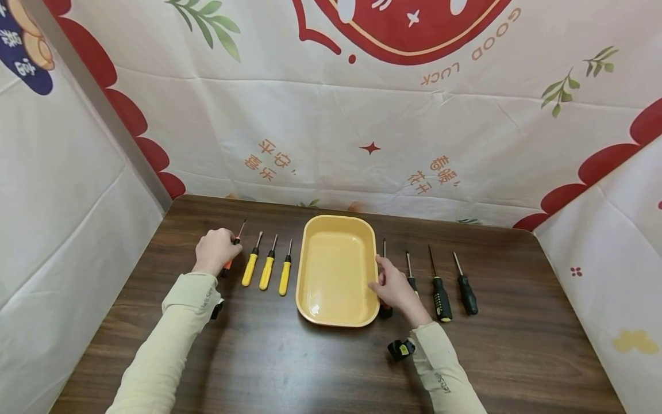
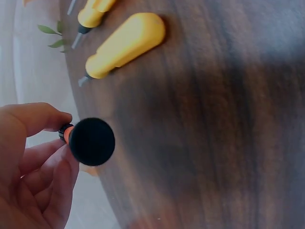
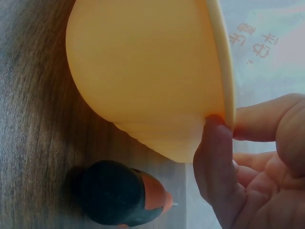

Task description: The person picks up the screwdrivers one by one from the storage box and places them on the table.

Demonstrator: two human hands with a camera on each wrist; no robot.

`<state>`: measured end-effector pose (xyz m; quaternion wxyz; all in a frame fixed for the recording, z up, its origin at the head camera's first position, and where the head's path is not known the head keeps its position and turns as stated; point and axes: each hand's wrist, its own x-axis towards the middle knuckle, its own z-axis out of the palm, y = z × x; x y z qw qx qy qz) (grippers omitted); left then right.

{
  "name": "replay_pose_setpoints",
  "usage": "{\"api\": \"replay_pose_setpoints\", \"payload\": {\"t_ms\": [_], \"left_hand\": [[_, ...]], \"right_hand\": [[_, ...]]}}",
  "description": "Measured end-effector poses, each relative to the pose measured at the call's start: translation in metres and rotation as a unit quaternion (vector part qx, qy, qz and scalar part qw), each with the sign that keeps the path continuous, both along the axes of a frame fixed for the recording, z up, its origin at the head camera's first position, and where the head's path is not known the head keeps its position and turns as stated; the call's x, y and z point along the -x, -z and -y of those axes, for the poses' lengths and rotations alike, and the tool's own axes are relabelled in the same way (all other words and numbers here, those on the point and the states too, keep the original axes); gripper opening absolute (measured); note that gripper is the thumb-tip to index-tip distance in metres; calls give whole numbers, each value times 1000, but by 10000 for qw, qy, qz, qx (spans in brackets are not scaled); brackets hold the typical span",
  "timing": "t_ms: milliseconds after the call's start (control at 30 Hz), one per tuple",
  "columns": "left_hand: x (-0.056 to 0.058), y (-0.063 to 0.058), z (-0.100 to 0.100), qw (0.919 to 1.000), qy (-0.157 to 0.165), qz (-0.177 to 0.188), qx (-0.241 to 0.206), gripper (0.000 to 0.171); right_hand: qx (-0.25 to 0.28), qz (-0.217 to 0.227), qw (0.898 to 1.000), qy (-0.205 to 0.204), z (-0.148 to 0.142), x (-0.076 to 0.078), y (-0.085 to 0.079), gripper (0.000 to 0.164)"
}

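Note:
My left hand [image 1: 216,252] is at the left of the table and pinches a screwdriver [image 1: 227,265] with an orange and black handle. In the left wrist view the black handle end [image 2: 92,141] faces the camera, with thumb and fingers around the part behind it. At the middle, my right hand [image 1: 395,286] pinches the right rim of a yellow tray [image 1: 336,315], thumb on one side and fingers on the other. The tray has nothing in it. Under that hand lies a second orange and black screwdriver [image 3: 119,193], partly hidden in the head view.
Between the left hand and the tray lie three yellow-handled screwdrivers [image 1: 266,273], side by side. To the right of the right hand are dark-handled screwdrivers [image 1: 442,300], one partly covered by the hand. A printed cloth [image 1: 320,144] hangs behind the wooden table [image 1: 269,356].

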<state>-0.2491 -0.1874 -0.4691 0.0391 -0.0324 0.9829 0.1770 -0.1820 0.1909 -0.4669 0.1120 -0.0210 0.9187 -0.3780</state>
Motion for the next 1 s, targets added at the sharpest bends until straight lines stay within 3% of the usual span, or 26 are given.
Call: {"api": "replay_pose_setpoints", "payload": {"t_ms": [367,633,1000], "left_hand": [[2,17,4,9988,-185,450,55,23],[2,20,1,9977,-247,611,122,20],[1,26,0,9979,-233,566,227,18]], "right_hand": [[12,49,10000,22,0,-1,2,65],[74,90,9999,17,1,-1,3,65],[101,122,9999,55,0,-1,4,65]]}}
